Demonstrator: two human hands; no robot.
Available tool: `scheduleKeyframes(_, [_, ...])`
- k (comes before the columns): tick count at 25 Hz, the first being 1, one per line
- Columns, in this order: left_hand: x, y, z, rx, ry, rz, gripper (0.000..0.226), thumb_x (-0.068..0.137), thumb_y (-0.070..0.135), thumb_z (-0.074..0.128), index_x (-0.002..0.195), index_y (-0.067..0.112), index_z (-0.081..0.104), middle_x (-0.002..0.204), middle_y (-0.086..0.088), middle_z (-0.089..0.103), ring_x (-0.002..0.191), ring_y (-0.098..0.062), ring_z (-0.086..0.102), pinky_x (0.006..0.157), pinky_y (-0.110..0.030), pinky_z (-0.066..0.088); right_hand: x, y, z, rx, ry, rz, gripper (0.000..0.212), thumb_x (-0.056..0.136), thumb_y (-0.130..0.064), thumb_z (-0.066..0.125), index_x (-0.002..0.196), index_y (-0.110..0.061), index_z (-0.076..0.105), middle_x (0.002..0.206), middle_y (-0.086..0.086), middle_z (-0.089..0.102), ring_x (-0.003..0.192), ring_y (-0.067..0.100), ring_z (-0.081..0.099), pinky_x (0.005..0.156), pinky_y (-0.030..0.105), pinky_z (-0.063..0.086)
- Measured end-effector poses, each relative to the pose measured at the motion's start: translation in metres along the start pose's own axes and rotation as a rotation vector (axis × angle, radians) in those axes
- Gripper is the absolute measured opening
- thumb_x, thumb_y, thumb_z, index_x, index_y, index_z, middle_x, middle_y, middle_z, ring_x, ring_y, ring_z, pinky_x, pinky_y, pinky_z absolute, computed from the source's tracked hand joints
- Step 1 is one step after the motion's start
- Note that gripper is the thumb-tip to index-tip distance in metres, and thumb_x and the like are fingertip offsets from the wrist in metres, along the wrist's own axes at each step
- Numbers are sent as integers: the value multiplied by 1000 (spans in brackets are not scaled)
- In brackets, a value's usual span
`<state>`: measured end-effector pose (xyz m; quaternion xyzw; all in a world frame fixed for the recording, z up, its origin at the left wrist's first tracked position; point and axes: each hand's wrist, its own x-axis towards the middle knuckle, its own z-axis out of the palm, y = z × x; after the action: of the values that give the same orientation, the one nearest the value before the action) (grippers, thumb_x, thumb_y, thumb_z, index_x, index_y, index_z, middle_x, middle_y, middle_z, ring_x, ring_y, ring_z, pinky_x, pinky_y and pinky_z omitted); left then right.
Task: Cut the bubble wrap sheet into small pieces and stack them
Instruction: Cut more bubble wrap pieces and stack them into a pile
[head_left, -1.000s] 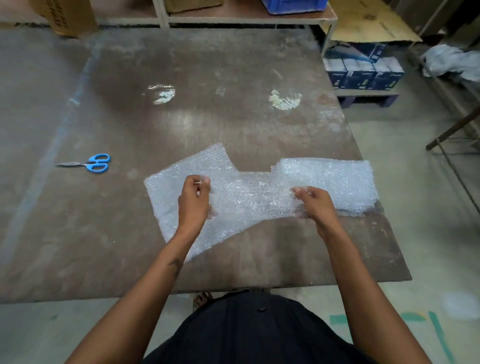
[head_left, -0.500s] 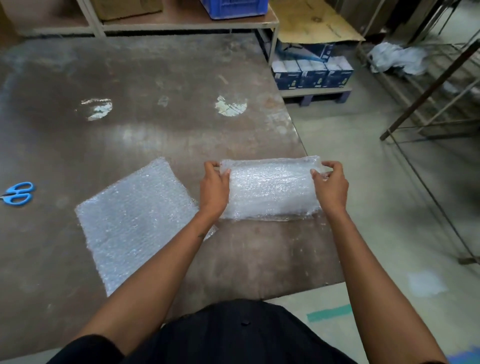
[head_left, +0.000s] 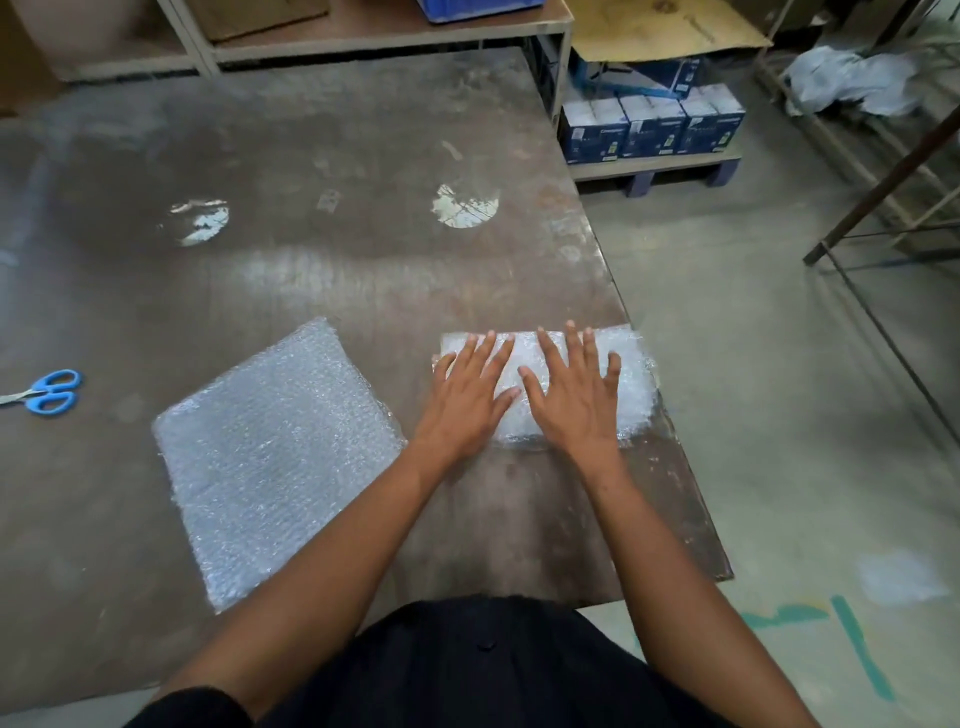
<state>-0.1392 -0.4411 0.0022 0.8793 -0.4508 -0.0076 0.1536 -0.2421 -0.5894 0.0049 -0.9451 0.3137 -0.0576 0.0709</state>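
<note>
Head view: we press our left hand (head_left: 470, 400) and right hand (head_left: 574, 402) flat, fingers (head_left: 545, 348) straight and spread wide, side by side on the stack of bubble wrap pieces (head_left: 631, 384) near the table's (head_left: 363, 156) right edge. A larger bubble wrap sheet (head_left: 270, 457) lies just left; blue scissors (head_left: 47, 392) sit far left.
</note>
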Motion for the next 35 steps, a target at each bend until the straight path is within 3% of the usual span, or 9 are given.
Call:
scheduleKeyframes(3, [-3, -24, 9, -13, -145, -70, 85, 103, 76, 26, 170, 28, 7, 178, 3, -2, 163, -16, 1, 131, -49, 12, -1, 29, 3, 87, -42, 90, 81, 96, -87, 28, 166, -47, 20, 179, -4, 8, 165, 25, 2, 125, 68, 5])
scheduleKeyframes(7, [-4, -27, 0, -49, -222, -151, 98, 94, 87, 29, 169, 31, 0, 177, -8, -9, 163, -27, 1, 131, -49, 6, -1, 48, -9, 156, -119, 74, 86, 93, -91, 26, 167, -48, 14, 179, -4, 2, 165, 32, -3, 128, 68, 10])
scheduleKeyframes(11, [-17, -24, -18, -192, -122, -199, 96, 97, 84, 29, 168, 32, -10, 176, -3, -17, 163, -21, -9, 128, -49, -1, -8, 38, -25, -76, 29, 15, 87, 97, -88, 17, 169, -39, 18, 179, 3, 5, 165, 31, 2, 127, 65, -6])
scheduleKeyframes(15, [-57, -47, -38, -319, 57, -327, 81, 106, 67, 31, 169, 24, 3, 178, 1, 0, 163, -15, 2, 126, -50, 9, -31, -7, -34, -1, 152, -108, 83, 102, -80, 27, 169, -32, 22, 178, 1, 13, 165, 23, 7, 130, 57, 0])
scheduleKeyframes(19, [-114, -103, -51, -219, 169, -571, 63, 108, 49, 48, 162, 19, 35, 168, -8, 32, 155, -28, 30, 120, -55, 25, -59, -86, -15, 173, 103, -329, 62, 109, -53, 42, 162, -22, 40, 163, 1, 47, 154, 22, 39, 123, 46, 24])
scheduleKeyframes(23, [-179, -145, -62, -152, 97, -278, 52, 100, 48, 65, 146, 25, 57, 145, -3, 52, 133, -24, 48, 109, -44, 40, -79, -171, 10, 286, -189, -373, 45, 107, -29, 50, 151, -18, 51, 140, 6, 64, 130, 29, 57, 106, 45, 37])
scheduleKeyframes(27, [-201, -161, -64, -61, -145, -51, 70, 90, 76, 61, 146, 34, 57, 150, -3, 52, 135, -21, 50, 110, -41, 46, -82, -215, 26, 120, -222, -86, 51, 106, -45, 54, 139, -7, 53, 135, 18, 57, 125, 37, 53, 103, 49, 39])
scheduleKeyframes(31, [-208, -169, -68, 59, -95, 10, 51, 94, 68, 61, 133, 36, 67, 143, -1, 59, 128, -22, 58, 100, -43, 52, -69, -225, 30, 186, -291, 57, 46, 97, -48, 68, 127, -14, 61, 134, 15, 57, 125, 36, 53, 103, 50, 43])
scheduleKeyframes(35, [-212, -175, -70, -81, -20, 8, 39, 100, 62, 55, 118, 33, 75, 128, 5, 64, 114, -16, 63, 92, -38, 54, -62, -216, 32, 569, -316, 90, 18, 91, -34, 79, 94, -27, 63, 95, -5, 72, 93, 21, 71, 70, 32, 47])
